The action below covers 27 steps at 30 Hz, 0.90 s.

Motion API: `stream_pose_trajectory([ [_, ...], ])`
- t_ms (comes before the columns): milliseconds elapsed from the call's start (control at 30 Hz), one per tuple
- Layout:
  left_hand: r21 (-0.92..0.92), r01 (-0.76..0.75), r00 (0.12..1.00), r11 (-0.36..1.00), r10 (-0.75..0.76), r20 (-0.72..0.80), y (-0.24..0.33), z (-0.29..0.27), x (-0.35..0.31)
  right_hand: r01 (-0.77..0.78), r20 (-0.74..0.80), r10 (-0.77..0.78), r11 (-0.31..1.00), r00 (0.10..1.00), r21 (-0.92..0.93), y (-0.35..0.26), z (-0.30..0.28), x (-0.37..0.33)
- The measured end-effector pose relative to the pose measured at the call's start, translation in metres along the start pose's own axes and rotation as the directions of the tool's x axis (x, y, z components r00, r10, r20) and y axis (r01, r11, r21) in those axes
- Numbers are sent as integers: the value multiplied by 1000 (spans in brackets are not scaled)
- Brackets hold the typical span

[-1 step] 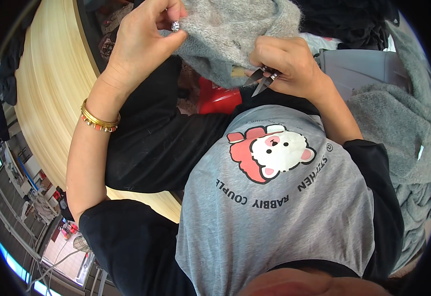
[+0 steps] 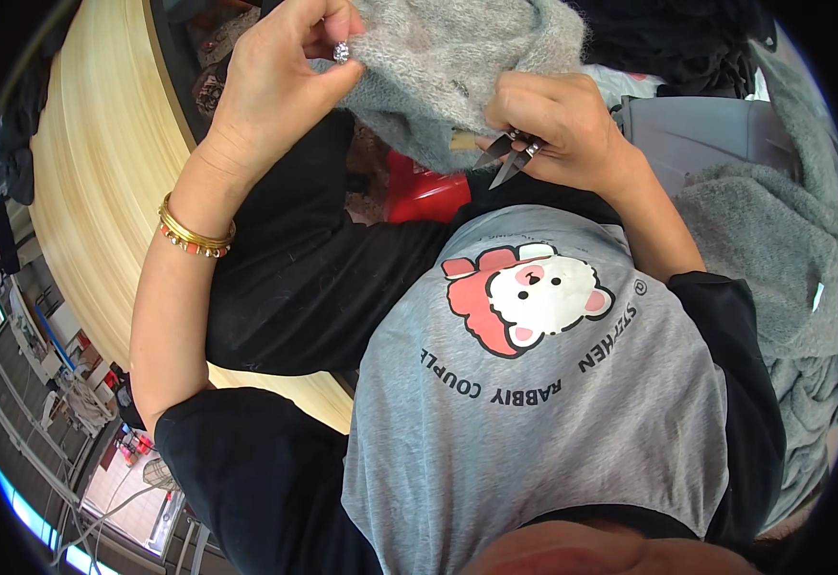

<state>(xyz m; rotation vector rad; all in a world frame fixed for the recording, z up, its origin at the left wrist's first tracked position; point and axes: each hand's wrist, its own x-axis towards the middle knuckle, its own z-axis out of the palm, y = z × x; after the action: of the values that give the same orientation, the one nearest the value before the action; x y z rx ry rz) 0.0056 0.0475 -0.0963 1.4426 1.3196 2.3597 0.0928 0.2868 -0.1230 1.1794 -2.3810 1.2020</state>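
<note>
Fuzzy grey knitted fabric [image 2: 438, 67] hangs between my hands at the top of the head view, above my lap. My left hand [image 2: 280, 91] is closed on its left edge, thumb and fingers pinched together, a sparkly ring on one finger. In my closed right hand [image 2: 562, 120] is a small pair of thread snips [image 2: 510, 158], their two dark blades spread and pointing down-left. That hand's knuckles rest against the lower right of the knit. A small yellowish tag or patch [image 2: 463, 140] shows beside the blades, at the fabric's lower edge.
A pale wooden tabletop [image 2: 93, 144] curves along the left. Something shiny and red [image 2: 426, 190] lies beneath the fabric. To the right are a grey plastic bin [image 2: 706, 134] and a heap of grey knits [image 2: 764, 249]. Black cloth [image 2: 677, 38] is piled at the back right.
</note>
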Motion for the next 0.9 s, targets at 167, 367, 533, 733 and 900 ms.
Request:
stream_pose_trajectory([
  [167,623,637,735,453,-601,-315,40,18,15,-19,-6,19,1000,1000,-7,0,0,0],
  [367,925,335,679,178,-726,-106,43,2,3,12,-66,-19,994,998,-111,2,0,2],
  [533,911,277,731,306,-683,7,34,33,5,33,-80,-46,988,996,-150,-2,-1,3],
  [733,917,236,739,321,-672,45,24,35,-2,20,-106,-27,998,994,-67,-2,-6,4],
  [900,924,96,855,369,-506,113,33,29,9,-129,-42,130,991,991,37,6,-26,9],
])
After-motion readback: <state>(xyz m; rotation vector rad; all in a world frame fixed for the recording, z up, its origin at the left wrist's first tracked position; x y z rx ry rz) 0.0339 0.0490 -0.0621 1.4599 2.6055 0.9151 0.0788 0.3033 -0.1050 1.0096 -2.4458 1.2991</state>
